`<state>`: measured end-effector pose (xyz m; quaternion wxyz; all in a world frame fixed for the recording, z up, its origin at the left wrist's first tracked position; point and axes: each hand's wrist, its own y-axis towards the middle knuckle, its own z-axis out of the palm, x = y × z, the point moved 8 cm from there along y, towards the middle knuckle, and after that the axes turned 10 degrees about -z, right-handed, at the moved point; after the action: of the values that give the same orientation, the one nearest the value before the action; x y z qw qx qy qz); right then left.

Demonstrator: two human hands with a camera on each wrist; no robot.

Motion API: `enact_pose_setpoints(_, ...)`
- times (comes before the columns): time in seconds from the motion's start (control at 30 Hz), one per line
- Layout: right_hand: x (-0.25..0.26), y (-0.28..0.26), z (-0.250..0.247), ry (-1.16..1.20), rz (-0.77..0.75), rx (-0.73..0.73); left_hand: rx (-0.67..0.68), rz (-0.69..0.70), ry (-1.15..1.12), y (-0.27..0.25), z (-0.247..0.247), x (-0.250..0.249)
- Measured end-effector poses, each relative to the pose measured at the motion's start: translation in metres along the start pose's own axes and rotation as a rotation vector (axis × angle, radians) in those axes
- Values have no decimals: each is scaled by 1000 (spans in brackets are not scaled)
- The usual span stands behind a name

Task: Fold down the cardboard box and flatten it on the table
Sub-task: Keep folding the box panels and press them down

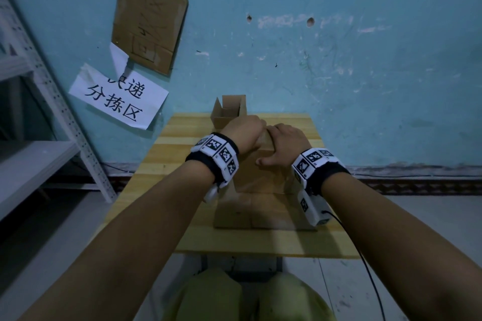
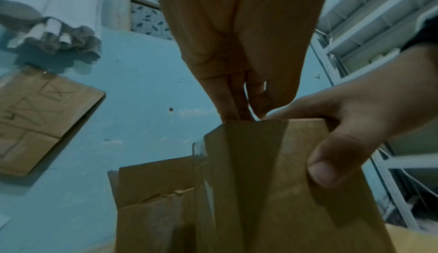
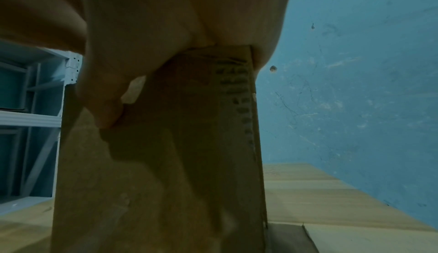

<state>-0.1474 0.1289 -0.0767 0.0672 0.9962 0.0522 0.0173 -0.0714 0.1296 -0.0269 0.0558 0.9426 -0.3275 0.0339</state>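
Gripping the upright cardboard box [image 1: 263, 164] at centre frame on the worktop [image 1: 182, 237]: left hand [image 1: 243, 133] curling fingers over its top edge, right hand [image 1: 285, 144] clamping the same edge, thumb on the near face, presumably bracing for collapsing. Standing behind, upper centre: a second open box [image 1: 228, 112]. Hanging at left: a paper sign [image 1: 118, 96] reading "分拣区". Print on the box remaining illegible.

Both arms extended, left hand [image 1: 243, 130] and right hand [image 1: 287, 144] side by side, fingers curled.
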Motion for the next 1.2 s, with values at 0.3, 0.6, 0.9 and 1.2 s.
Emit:
enact_pose_setpoints(0.3, 0, -1, 0, 5, 5, 0, -88, 82, 93, 0, 10, -5)
enact_pose_setpoints(0.6, 1, -2, -1, 27, 11, -18, -57, 108, 229, 3, 6, -19)
enact_pose_setpoints(0.9, 2, -3, -2, 22, 11, -8, -90, -30, 63, 1, 0, -5)
enact_pose_setpoints(1.2, 2, -3, -2, 52, 20, -20, -162, -121, -68, -4, 10, -8)
